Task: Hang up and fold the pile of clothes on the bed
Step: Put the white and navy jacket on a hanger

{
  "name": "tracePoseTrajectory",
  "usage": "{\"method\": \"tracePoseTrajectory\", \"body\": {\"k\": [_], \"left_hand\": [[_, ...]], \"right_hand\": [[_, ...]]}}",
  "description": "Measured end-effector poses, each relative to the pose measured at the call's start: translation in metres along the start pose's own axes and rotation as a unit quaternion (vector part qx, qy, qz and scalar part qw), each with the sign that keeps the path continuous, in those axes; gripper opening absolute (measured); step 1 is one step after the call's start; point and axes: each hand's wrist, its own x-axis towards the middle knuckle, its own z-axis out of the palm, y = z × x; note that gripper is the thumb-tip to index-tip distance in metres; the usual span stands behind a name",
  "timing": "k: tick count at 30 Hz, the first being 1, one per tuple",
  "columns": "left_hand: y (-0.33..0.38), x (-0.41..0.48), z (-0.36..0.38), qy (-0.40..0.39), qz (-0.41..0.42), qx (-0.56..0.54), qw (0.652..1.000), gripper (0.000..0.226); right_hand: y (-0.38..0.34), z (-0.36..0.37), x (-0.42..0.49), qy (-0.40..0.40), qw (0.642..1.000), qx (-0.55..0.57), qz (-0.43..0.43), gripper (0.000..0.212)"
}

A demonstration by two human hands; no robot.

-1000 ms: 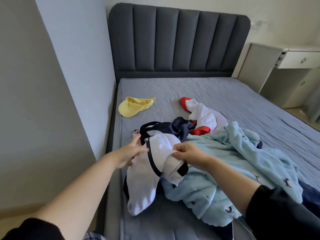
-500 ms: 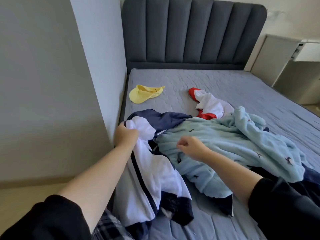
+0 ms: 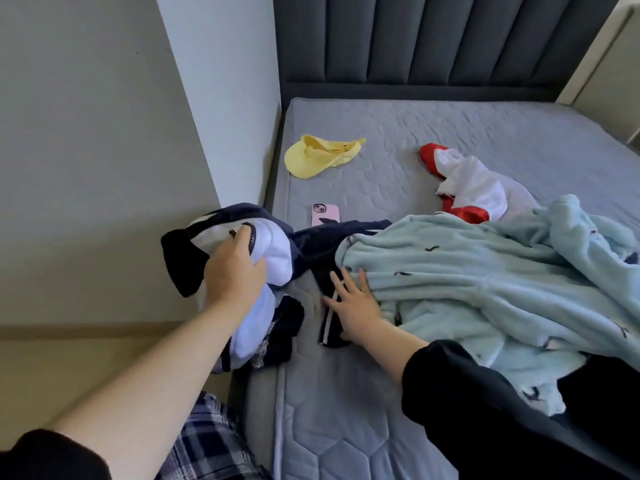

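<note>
My left hand (image 3: 235, 275) grips a navy and white jacket (image 3: 273, 251) and holds it over the bed's left edge; part of it trails across the mattress under the pile. Fingers spread, my right hand (image 3: 353, 306) presses flat on the jacket's dark striped part beside a fluffy light blue garment (image 3: 485, 271). That blue garment lies heaped on the right of the grey bed (image 3: 398, 133). A red and white garment (image 3: 474, 181) lies behind it.
A yellow cap (image 3: 318, 155) lies near the bed's left side, toward the dark padded headboard (image 3: 433, 39). A pink phone (image 3: 325, 215) rests on the mattress just beyond the jacket. A grey wall (image 3: 104, 150) runs close along the left.
My left hand has pulled the jacket further left, off the pile and past the bed's edge, uncovering the phone. My right hand has opened and now presses flat.
</note>
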Motion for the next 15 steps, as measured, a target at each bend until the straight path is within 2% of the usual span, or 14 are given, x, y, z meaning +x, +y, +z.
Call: {"method": "tracePoseTrajectory", "body": {"k": [4,8,10,13,15], "left_hand": [[0.016,0.006,0.02,-0.009,0.004,-0.013,1.0,0.026],[0.035,0.017,0.033,-0.012,0.04,-0.006,0.999,0.026],[0.045,0.023,0.041,-0.008,0.046,-0.014,0.999,0.027],[0.061,0.024,0.056,-0.018,0.059,-0.04,0.997,0.028],[0.068,0.019,0.066,-0.031,0.078,-0.05,0.995,0.031]], "right_hand": [[0.023,0.017,0.021,-0.021,0.999,-0.034,0.009,0.047],[0.08,0.042,0.021,0.003,0.995,0.037,0.092,0.048],[0.117,0.055,0.011,0.003,0.988,0.03,0.152,0.05],[0.169,0.081,-0.018,-0.035,0.973,0.0,0.227,0.058],[0.201,0.102,-0.044,-0.089,0.961,-0.041,0.258,0.063]]}}
